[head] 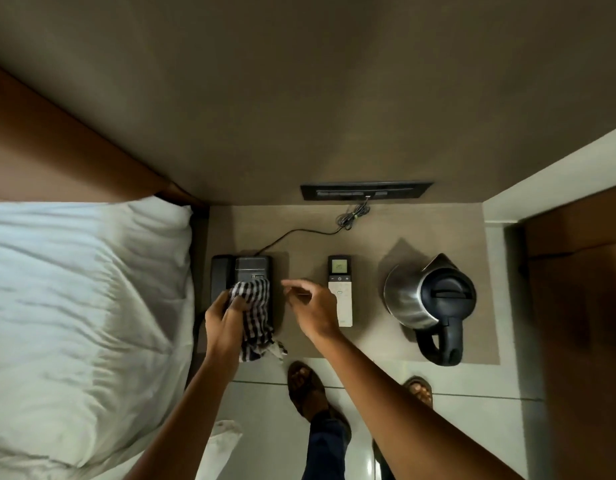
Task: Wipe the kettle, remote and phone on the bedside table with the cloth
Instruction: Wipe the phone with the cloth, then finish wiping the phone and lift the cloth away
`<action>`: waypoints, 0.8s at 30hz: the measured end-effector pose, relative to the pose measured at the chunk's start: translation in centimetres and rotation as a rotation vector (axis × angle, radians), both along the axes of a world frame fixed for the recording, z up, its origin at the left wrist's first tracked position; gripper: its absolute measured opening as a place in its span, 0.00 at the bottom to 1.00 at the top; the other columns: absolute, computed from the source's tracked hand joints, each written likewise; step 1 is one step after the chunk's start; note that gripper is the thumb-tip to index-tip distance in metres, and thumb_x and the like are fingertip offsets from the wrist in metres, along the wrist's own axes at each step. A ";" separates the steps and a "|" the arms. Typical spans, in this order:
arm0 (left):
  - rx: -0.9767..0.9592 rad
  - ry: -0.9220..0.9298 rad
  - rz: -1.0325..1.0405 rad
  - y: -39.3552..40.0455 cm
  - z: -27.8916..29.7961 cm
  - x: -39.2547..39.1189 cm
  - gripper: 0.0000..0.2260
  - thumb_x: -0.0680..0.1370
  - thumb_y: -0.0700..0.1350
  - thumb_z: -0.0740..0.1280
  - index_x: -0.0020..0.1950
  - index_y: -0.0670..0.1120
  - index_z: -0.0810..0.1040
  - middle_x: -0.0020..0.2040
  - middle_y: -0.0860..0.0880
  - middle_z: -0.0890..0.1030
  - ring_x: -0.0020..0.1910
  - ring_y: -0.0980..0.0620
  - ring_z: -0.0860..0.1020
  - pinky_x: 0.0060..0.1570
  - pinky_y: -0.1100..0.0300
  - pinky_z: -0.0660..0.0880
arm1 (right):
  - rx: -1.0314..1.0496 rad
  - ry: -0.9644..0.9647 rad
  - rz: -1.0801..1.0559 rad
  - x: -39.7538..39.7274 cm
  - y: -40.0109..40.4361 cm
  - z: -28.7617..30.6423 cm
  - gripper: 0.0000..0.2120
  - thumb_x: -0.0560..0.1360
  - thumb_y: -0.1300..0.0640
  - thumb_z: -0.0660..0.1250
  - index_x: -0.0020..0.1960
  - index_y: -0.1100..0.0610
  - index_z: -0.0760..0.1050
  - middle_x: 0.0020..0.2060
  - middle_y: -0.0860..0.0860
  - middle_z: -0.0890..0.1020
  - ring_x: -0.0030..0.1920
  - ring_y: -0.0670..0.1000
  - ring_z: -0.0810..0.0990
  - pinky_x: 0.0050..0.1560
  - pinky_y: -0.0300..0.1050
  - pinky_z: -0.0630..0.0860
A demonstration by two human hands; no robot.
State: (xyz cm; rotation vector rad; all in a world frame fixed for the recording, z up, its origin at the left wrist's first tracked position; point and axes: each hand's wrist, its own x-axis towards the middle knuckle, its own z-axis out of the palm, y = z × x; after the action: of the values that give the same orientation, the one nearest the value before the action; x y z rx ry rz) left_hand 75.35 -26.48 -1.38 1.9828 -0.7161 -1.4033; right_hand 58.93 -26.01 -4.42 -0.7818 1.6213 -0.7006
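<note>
Head view: left hand [227,313] presses a checked cloth [254,313] onto the phone [244,271], frame centre-left on the table [369,341]. Right hand [313,306] hovers empty, fingers loosely spread, beside the remote [340,289]; kettle [428,299] stands right.

Dim room, warm light. Taupe wall [299,98] straight ahead with a dark switch panel [366,191] mounted low on it. Bed [74,289] on the left, white rumpled linen, brown padded headboard [57,150] behind it. Beige-topped table [438,230] against the wall. Glossy pale tile floor [265,410] below. Brown wood panel [583,271] on the right.
</note>
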 end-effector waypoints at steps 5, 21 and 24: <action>0.035 0.126 0.005 -1.0 3.1 -4.2 0.12 0.77 0.38 0.65 0.50 0.51 0.85 0.52 0.44 0.86 0.56 0.39 0.83 0.47 0.44 0.85 | 0.004 -0.212 0.061 -3.4 -0.3 3.2 0.29 0.82 0.37 0.65 0.78 0.48 0.71 0.72 0.48 0.78 0.66 0.44 0.77 0.66 0.40 0.76; -0.348 0.065 -0.744 -3.8 14.0 -30.1 0.11 0.82 0.36 0.65 0.59 0.48 0.84 0.51 0.53 0.88 0.52 0.50 0.86 0.48 0.59 0.83 | -0.215 -0.484 -0.729 -28.2 6.4 14.2 0.18 0.78 0.55 0.77 0.63 0.61 0.79 0.57 0.59 0.88 0.58 0.58 0.88 0.55 0.50 0.86; -0.386 -0.038 -0.929 -2.1 14.0 -37.0 0.09 0.81 0.44 0.70 0.60 0.54 0.83 0.54 0.57 0.86 0.55 0.56 0.84 0.57 0.50 0.82 | -0.228 -0.399 -0.870 -34.8 9.5 15.0 0.18 0.78 0.53 0.77 0.63 0.60 0.80 0.57 0.57 0.88 0.58 0.57 0.87 0.58 0.53 0.86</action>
State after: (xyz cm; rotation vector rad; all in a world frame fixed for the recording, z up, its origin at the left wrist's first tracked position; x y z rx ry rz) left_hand 38.37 -28.57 12.61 1.3950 -1.9192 -1.5230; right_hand 24.12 -16.48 10.58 -0.0249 1.4834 -1.5670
